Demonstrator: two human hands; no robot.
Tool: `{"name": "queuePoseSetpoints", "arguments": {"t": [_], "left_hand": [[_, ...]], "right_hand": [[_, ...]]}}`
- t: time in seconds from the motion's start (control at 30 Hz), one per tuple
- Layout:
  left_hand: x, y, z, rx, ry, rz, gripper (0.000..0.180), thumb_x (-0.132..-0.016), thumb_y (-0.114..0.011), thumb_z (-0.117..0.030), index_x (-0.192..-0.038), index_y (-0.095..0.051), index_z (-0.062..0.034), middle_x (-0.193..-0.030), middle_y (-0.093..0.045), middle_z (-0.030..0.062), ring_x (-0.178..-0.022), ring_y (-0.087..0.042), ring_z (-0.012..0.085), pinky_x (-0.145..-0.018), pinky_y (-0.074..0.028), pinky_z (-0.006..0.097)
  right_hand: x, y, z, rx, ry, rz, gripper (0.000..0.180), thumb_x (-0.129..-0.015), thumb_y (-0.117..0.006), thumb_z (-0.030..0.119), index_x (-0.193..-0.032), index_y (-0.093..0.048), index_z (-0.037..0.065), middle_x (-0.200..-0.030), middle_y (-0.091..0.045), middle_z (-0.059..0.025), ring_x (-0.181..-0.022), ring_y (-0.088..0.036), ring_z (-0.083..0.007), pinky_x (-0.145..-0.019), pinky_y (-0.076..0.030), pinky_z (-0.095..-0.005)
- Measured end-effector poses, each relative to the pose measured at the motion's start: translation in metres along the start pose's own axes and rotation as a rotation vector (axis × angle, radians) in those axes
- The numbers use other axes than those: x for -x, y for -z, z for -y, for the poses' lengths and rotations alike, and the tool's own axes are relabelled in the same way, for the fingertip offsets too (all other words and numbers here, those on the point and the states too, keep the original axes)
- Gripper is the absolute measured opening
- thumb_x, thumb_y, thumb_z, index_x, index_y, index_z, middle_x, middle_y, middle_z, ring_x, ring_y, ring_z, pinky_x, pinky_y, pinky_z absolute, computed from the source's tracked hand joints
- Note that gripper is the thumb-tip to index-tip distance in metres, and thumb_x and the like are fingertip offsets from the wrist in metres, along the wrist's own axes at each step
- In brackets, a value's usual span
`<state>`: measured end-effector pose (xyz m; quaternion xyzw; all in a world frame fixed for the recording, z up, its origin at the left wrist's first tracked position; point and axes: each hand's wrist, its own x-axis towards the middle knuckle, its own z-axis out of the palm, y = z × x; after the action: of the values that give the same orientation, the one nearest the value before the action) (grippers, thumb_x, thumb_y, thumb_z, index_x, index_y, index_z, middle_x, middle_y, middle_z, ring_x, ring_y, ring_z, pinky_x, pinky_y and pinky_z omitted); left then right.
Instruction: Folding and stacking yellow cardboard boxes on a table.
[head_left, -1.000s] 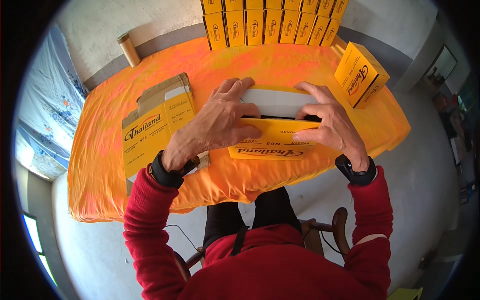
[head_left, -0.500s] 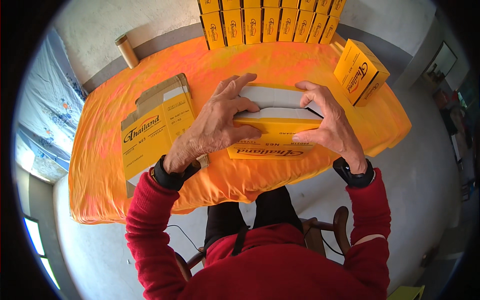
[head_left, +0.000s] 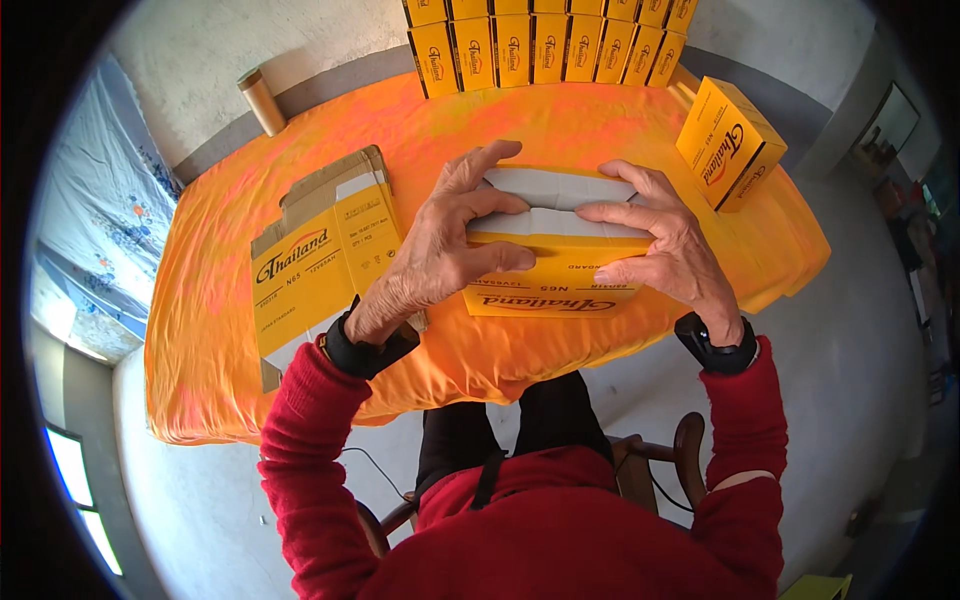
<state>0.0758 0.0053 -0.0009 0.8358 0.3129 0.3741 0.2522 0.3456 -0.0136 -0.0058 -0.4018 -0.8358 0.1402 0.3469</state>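
Observation:
A yellow cardboard box (head_left: 570,262) stands before me on the table, printing upside down to me. Its top flaps (head_left: 560,188) show a pale grey inner side, folded inward and meeting at a crease. My left hand (head_left: 440,235) grips the left end, thumb on the front face and fingers on the flaps. At the right end my right hand (head_left: 672,240) pinches the front edge, its thumb low on the front and its index finger lying along the flap. The box's inside is hidden.
Flattened yellow cartons (head_left: 325,250) lie to the left on the orange cloth (head_left: 240,180). Finished-looking boxes (head_left: 550,50) stand stacked along the back. One separate yellow box (head_left: 730,145) stands at the right. A brown cylinder (head_left: 262,103) leans at the back left.
My right fingers have moved left and inward over the flap, and the dark gap at the box's right end has gone from sight. The whole view has shifted slightly.

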Motion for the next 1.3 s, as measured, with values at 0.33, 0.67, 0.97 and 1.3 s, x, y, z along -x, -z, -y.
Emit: {"name": "queuePoseSetpoints", "arguments": {"t": [0.33,0.67,0.97,1.3], "left_hand": [[0.001,-0.007,0.013,0.154,-0.087,-0.128,0.035,-0.082,-0.075,-0.016,-0.110,-0.067,0.0014,-0.138,-0.047,0.0169,-0.127,-0.046,0.0322,-0.102,-0.042,0.039],[0.003,-0.007,0.008,0.212,0.010,-0.173,0.033,-0.083,-0.074,-0.017,-0.109,-0.066,-0.0001,-0.125,-0.057,0.0152,-0.120,-0.051,0.0322,-0.098,-0.045,0.040],[0.001,0.000,0.023,-0.137,-0.272,-0.075,0.029,-0.086,-0.071,-0.021,-0.104,-0.067,0.0012,-0.118,-0.060,0.0156,-0.117,-0.052,0.0357,-0.096,-0.046,0.043],[0.008,-0.005,0.012,-0.165,-0.115,-0.232,0.057,-0.080,-0.074,-0.041,-0.119,-0.063,-0.0018,-0.134,-0.050,0.0228,-0.125,-0.044,0.0438,-0.099,-0.043,0.049]], "right_hand": [[0.000,0.002,0.010,-0.105,-0.073,0.003,0.065,-0.058,-0.079,0.013,-0.121,-0.063,0.014,-0.136,-0.048,-0.0101,-0.129,-0.043,-0.0289,-0.105,-0.039,-0.0394],[0.001,0.001,0.007,-0.032,-0.017,-0.013,0.067,-0.060,-0.080,0.017,-0.124,-0.062,0.016,-0.134,-0.050,-0.0095,-0.126,-0.046,-0.0286,-0.104,-0.040,-0.0394],[-0.002,0.000,0.008,0.003,-0.067,0.004,0.063,-0.059,-0.080,0.023,-0.119,-0.067,0.010,-0.136,-0.051,-0.0118,-0.126,-0.046,-0.0298,-0.104,-0.040,-0.0395],[0.015,-0.011,-0.006,-0.301,-0.024,-0.239,0.081,-0.064,-0.082,0.022,-0.136,-0.050,0.005,-0.141,-0.047,-0.0130,-0.131,-0.043,-0.0288,-0.106,-0.037,-0.0402]]}}
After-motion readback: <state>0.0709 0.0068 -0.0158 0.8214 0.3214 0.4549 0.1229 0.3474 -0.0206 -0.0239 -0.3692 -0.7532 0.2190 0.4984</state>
